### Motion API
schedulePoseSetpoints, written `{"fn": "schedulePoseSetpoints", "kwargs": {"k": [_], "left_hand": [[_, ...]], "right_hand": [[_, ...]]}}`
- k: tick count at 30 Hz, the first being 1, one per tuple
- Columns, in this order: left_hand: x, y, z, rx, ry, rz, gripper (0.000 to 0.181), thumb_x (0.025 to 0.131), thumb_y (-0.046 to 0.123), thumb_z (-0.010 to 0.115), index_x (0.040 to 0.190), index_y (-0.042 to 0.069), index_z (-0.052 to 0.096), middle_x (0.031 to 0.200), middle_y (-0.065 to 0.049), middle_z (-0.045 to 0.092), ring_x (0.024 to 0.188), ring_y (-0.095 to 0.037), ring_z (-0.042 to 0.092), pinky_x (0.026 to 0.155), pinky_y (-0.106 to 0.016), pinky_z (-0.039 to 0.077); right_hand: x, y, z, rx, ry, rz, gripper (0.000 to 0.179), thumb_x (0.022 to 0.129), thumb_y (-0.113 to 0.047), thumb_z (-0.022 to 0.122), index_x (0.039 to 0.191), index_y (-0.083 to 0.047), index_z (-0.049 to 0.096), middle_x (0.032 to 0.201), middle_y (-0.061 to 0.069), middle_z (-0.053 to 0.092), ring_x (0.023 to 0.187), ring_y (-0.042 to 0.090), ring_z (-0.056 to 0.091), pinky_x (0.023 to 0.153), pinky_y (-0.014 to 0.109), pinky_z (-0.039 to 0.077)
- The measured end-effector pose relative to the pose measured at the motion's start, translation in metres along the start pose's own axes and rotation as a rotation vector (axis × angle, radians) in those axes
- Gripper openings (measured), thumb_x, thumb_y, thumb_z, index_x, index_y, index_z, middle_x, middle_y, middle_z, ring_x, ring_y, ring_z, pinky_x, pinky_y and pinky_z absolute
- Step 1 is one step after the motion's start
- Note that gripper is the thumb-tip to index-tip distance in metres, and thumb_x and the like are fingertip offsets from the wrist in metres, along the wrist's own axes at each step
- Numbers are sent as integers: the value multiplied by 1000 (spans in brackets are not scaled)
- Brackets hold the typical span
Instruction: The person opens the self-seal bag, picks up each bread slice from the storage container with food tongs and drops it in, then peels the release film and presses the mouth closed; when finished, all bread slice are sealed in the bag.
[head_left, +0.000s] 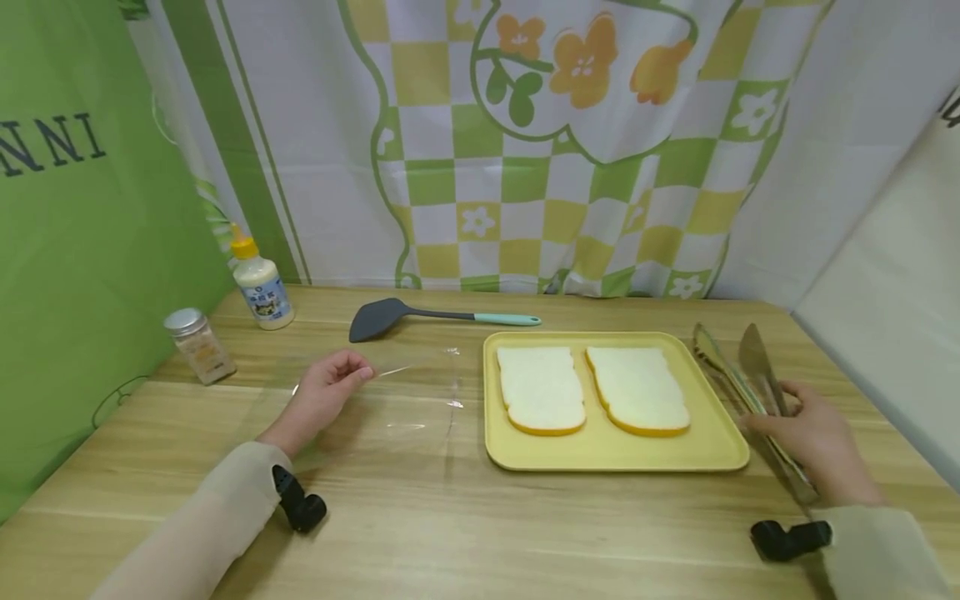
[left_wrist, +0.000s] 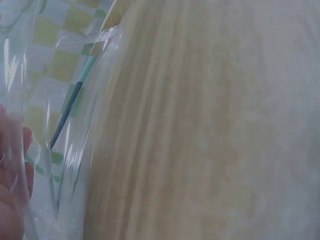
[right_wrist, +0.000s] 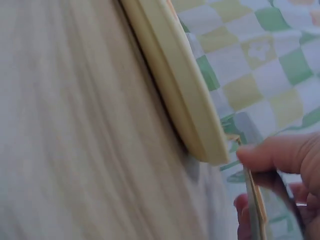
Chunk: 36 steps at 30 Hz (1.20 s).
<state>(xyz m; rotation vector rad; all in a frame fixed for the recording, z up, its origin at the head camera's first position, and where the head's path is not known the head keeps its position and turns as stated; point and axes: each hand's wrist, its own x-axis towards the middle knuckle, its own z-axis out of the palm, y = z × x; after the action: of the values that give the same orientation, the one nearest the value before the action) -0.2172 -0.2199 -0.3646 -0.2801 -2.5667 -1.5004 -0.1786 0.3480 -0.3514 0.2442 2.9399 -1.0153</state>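
Observation:
My left hand (head_left: 326,392) pinches a thin, clear plastic film (head_left: 416,408) that spreads over the table left of the tray. Whether it is a bag or a single sheet I cannot tell. In the left wrist view, shiny folds of the film (left_wrist: 75,155) hang in front of the fingers (left_wrist: 11,170). On the right, my right hand (head_left: 821,442) grips metal food tongs (head_left: 763,362), thumb on one arm, the two arms spread at the far end. They lie along the right edge of a yellow tray (head_left: 615,454), which bears two bread slices (head_left: 542,387) (head_left: 639,387) side by side.
Behind the film lies a grey turner (head_left: 382,317) with a mint handle. A yellow-capped squeeze bottle (head_left: 262,292) and a metal-lidded shaker jar (head_left: 200,346) stand at the back left. A checked curtain (head_left: 525,217) hangs behind the wooden table (head_left: 525,533).

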Motion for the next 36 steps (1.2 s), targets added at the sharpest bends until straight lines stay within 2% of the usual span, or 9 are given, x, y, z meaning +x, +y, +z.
{"fn": "schedulePoseSetpoints", "kwargs": {"k": [3, 6, 9, 11, 14, 18, 22, 30, 36], "left_hand": [[0, 1, 0, 3, -6, 3, 17, 93, 17, 57, 92, 1, 60, 87, -18, 60, 71, -10, 46, 62, -23, 40], [1, 1, 1, 8, -5, 5, 17, 93, 18, 57, 92, 2, 61, 87, -17, 61, 71, -10, 46, 62, -23, 40], [0, 1, 1, 18, -9, 4, 17, 93, 19, 57, 92, 2, 61, 87, -17, 61, 71, -10, 46, 62, -23, 40], [0, 1, 1, 18, -6, -4, 17, 93, 19, 57, 93, 2, 61, 88, -17, 61, 72, -10, 46, 62, -23, 40], [0, 1, 1, 16, -4, -2, 17, 93, 17, 57, 93, 1, 61, 88, -17, 60, 72, -10, 47, 63, -22, 40], [-2, 4, 1, 12, -5, 0, 17, 92, 16, 57, 94, -1, 61, 88, -16, 61, 72, -9, 47, 62, -22, 41], [-3, 5, 2, 12, -4, -2, 18, 92, 16, 58, 95, -1, 62, 88, -14, 62, 72, -9, 47, 62, -22, 40], [-1, 3, 5, 25, -12, 21, 17, 92, 16, 58, 92, 0, 62, 88, -18, 62, 71, -10, 47, 62, -22, 41], [-2, 2, 5, 24, -16, 5, 17, 93, 18, 57, 93, 1, 61, 89, -17, 61, 72, -10, 47, 62, -22, 40]], "right_hand": [[-3, -8, -3, -32, 13, -36, 91, 87, -43, 60, 141, 13, 12, 110, 40, 46, 85, 40, 54, 60, 37, 45], [-6, -22, -4, -38, -19, -103, 84, 90, -42, 56, 141, 13, 16, 113, 42, 47, 86, 38, 55, 61, 38, 46], [-13, -39, -1, 85, -115, -167, 75, 94, -36, 51, 142, 11, 17, 109, 39, 50, 82, 29, 57, 60, 36, 47], [-15, -49, 4, 215, -202, -210, 68, 97, -30, 47, 142, 10, 16, 102, 28, 56, 76, 18, 56, 58, 30, 46], [-19, -62, 12, 370, -334, -264, 61, 100, -21, 41, 141, 14, 13, 95, 10, 56, 67, 11, 53, 55, 27, 46], [-24, -77, 23, 423, -439, -296, 58, 101, -20, 39, 139, 16, 14, 91, 7, 55, 62, 9, 50, 53, 25, 46], [-25, -90, 34, 384, -452, -271, 60, 100, -25, 42, 140, 13, 17, 89, 10, 54, 60, 11, 49, 52, 26, 45], [-19, -100, 56, 306, -434, -216, 63, 98, -27, 45, 141, 12, 20, 72, 5, 52, 54, 11, 48, 50, 25, 43], [-9, -109, 64, 264, -371, -197, 58, 98, -26, 46, 141, 8, 26, 67, 4, 52, 51, 9, 48, 47, 24, 43]]}}
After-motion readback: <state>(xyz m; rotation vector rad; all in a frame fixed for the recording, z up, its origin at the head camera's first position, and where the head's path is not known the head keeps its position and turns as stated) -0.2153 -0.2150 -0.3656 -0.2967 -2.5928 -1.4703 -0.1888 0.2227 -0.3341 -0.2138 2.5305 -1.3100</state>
